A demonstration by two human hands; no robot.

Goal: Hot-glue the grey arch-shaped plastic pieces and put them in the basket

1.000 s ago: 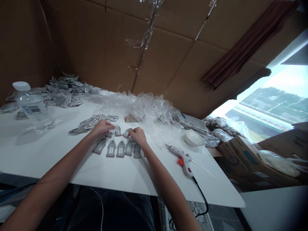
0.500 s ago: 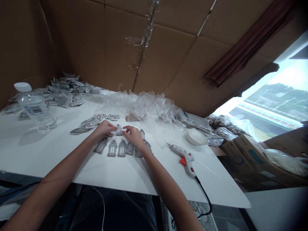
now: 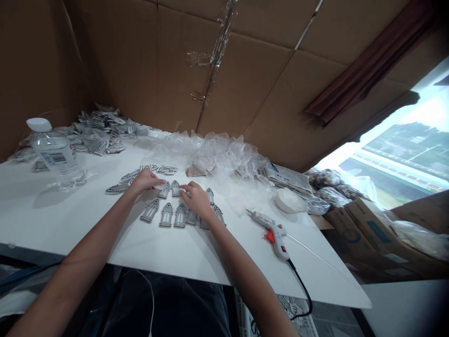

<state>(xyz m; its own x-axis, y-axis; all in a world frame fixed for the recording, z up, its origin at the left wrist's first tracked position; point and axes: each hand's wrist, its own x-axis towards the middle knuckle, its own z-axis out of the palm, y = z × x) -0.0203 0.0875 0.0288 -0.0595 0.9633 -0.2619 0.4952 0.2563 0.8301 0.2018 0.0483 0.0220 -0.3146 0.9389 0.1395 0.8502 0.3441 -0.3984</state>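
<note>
My left hand [image 3: 146, 180] is closed in a pinch on a small white piece, beside a grey arched piece [image 3: 163, 190] on the white table. Just right of it, my right hand [image 3: 195, 197] has its fingertips together at the edge of another grey arched piece [image 3: 175, 188]; whether they hold anything is too small to tell. Nearer to me, several more arched pieces [image 3: 166, 215] lie in a row, some partly under my right hand and wrist. Behind my left hand is a loose group of patterned pieces [image 3: 167, 170].
A water bottle [image 3: 58, 157] stands at the left, before a heap of wrapped pieces [image 3: 101, 128]. Crumpled clear bags [image 3: 224, 152] lie along the back. A glue gun [image 3: 275, 234] with a black cord and a white bowl [image 3: 290, 201] are at the right.
My left hand has shifted slightly left, away from my right hand. The arched piece between my hands is now more exposed, and another shows beside my left fingertips. The view has moved slightly.
</note>
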